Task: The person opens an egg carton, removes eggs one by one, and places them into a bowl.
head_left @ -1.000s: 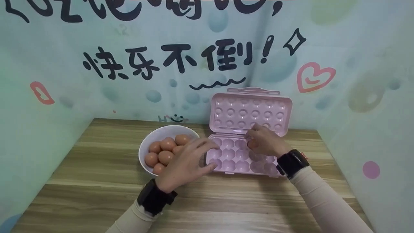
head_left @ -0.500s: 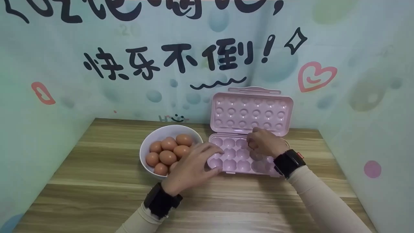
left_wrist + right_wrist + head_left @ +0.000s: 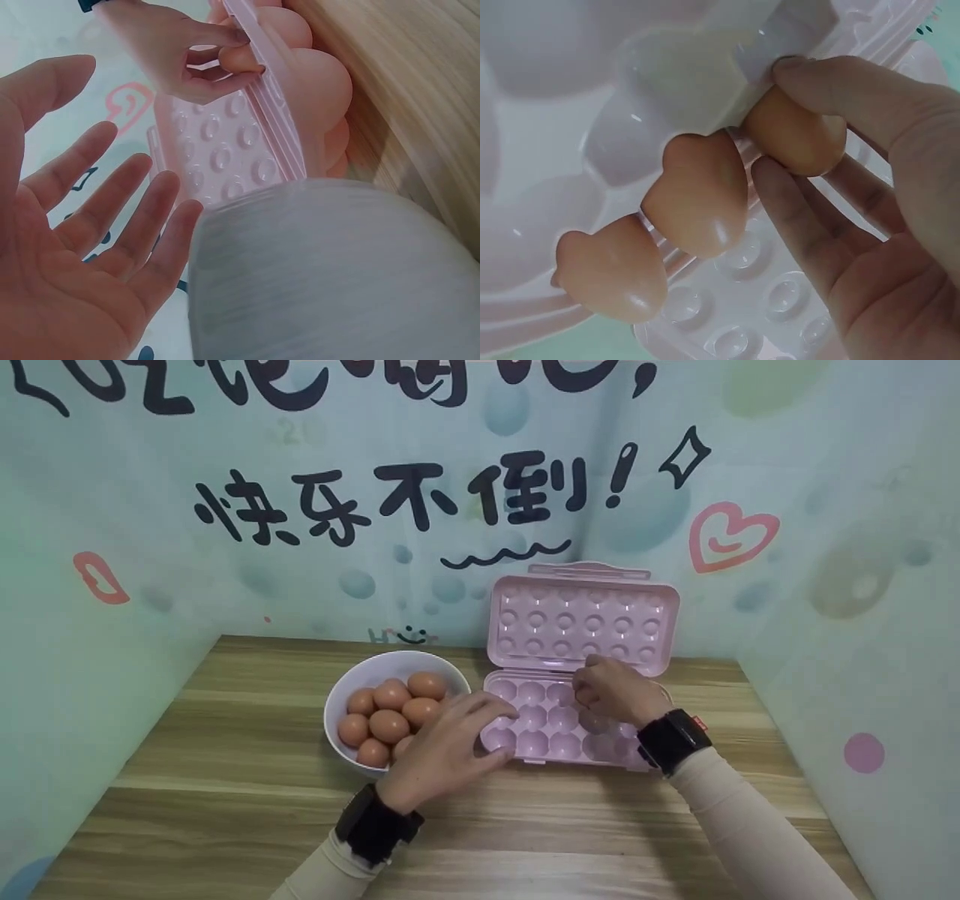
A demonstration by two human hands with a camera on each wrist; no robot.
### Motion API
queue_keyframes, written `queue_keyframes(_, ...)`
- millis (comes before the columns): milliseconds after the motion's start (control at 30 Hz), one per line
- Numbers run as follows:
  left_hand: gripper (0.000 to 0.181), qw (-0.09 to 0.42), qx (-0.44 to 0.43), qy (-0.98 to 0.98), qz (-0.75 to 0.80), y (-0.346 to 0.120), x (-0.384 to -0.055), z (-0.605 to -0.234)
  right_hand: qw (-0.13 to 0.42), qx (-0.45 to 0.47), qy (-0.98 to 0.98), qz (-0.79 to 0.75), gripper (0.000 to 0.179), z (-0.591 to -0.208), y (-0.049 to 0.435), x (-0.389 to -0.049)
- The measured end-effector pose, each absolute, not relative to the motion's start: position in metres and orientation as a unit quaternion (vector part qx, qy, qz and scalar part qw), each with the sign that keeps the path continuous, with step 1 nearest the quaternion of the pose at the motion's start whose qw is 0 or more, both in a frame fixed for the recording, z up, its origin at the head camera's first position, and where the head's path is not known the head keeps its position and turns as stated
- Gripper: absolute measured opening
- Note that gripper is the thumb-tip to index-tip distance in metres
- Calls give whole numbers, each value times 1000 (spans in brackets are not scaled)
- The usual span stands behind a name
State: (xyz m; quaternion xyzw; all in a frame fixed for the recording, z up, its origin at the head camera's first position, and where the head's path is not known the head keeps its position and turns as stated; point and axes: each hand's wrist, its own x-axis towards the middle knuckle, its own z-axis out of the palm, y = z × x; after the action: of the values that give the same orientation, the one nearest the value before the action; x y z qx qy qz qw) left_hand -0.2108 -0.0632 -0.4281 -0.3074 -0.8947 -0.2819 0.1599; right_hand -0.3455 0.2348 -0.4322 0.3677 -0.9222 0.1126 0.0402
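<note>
At the right rear of the open pink egg carton point(image 3: 547, 718), my right hand point(image 3: 619, 690) pinches a brown egg point(image 3: 802, 142) between thumb and fingers. The right wrist view shows that egg at a cup in the carton's row nearest the lid. Two more eggs, one in the middle point(image 3: 705, 195) and one at lower left point(image 3: 615, 266), sit in the same row. My left hand point(image 3: 446, 750) hovers between bowl and carton, fingers spread and slightly bent, holding nothing. A white bowl point(image 3: 335, 690) holds several brown eggs point(image 3: 389, 726), some hidden behind the left hand.
The carton's lid point(image 3: 583, 622) leans upright against the printed backdrop point(image 3: 300, 577). Cloth walls border the wood-grain table point(image 3: 225, 780) at left and right. Bowl and carton stand close together near the back edge.
My left hand has shifted slightly right, uncovering more of the bowl's eggs. My right hand has barely moved, and its egg has gone out of sight in the head view.
</note>
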Motion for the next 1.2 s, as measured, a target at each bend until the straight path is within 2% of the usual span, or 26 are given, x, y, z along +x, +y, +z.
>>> queue_keyframes(200,35,157,-300,-896,-288,-64,-211,-425,85,360,-917,148,24,-427,238,-338)
queue_keyframes(433,34,149,-292,-898,-295,-64,-213,-424,180,361,-894,194,26,-417,239,-314)
queue_keyframes(533,35,150,-290,-897,-297,-65,-213,-423,202,350,-884,234,24,-412,236,-301)
queue_keyframes(867,45,173,-296,-883,-319,-61,-215,-422,138,252,-868,406,35,-400,217,-253)
queue_keyframes(1200,47,201,-314,-869,-326,-53,-216,-421,58,240,-830,500,32,-407,201,-230)
